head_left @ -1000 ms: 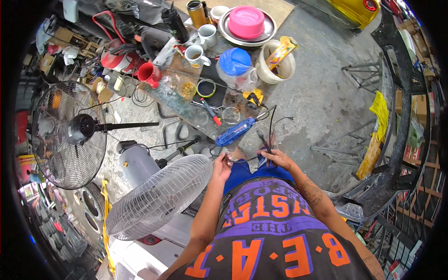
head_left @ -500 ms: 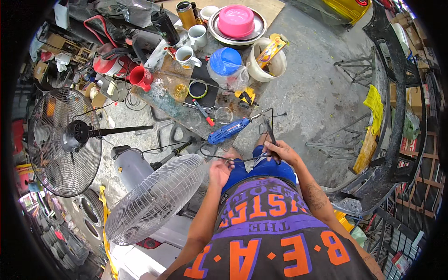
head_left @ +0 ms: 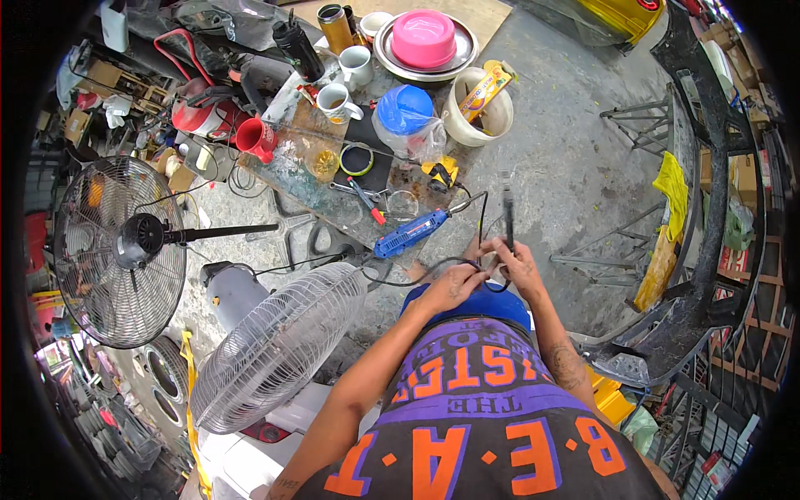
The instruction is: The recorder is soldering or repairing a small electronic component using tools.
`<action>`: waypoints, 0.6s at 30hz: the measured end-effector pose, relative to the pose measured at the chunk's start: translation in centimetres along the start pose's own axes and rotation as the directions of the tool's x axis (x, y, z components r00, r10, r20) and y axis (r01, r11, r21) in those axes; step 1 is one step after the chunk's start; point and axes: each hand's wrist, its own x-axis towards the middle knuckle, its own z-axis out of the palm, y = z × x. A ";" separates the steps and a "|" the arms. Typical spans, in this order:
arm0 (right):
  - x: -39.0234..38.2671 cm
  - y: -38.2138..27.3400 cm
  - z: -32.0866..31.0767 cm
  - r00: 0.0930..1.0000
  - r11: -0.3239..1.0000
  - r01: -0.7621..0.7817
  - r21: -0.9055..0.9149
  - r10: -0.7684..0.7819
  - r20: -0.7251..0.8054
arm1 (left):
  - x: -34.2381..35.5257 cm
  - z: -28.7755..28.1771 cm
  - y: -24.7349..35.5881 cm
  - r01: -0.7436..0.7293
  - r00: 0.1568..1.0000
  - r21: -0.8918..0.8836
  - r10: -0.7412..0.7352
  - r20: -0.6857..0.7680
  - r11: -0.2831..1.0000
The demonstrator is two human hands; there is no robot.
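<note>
Reading everything off the blue power tool. On its near side, nearest me, the dark printed shirt, then blue shorts. My left grip, near side and slightly right of the tool, is pinched on the black cord, fingertips close to the other hand. The cord reaches the fingers from the tool's near left, and a loop hangs just under both hands. My right grip, near side and further right, is clenched on a dark slim piece standing up past the fingers; its far end is blurred, so I can't tell if it's a plug. Left of the tool, near side: a pale wire-caged fan; further left, a black stand fan. The tool sits at the near edge of the stained surface. Just past the tool: red-tipped marker on the left, yellow-and-black tool on the right. Farther beyond it: blue-lidded tub, white bucket to the right with a yellow packet inside, red mug out left. Farthest straight past the tool, pink basin; far off right, a yellow car body.
</note>
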 end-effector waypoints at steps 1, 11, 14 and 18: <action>-0.1 1.2 -0.8 0.992 0.997 0.065 0.034 -0.061 -0.107 | 0.3 -0.4 1.6 0.154 0.988 -0.144 -0.149 0.044 0.978; -0.8 9.0 -4.0 0.913 0.982 -0.098 0.161 0.154 -0.377 | 2.4 -3.5 8.3 0.113 0.982 -0.858 -0.188 0.020 0.501; -0.5 8.5 -3.9 0.893 0.884 -0.093 0.457 0.277 -0.354 | 2.0 -3.6 9.2 0.156 0.968 -0.925 -0.239 0.074 0.347; 1.8 9.5 -4.7 0.899 0.793 -0.129 0.595 0.347 -0.268 | 0.7 -2.9 10.0 0.247 0.963 -0.955 -0.151 0.223 0.165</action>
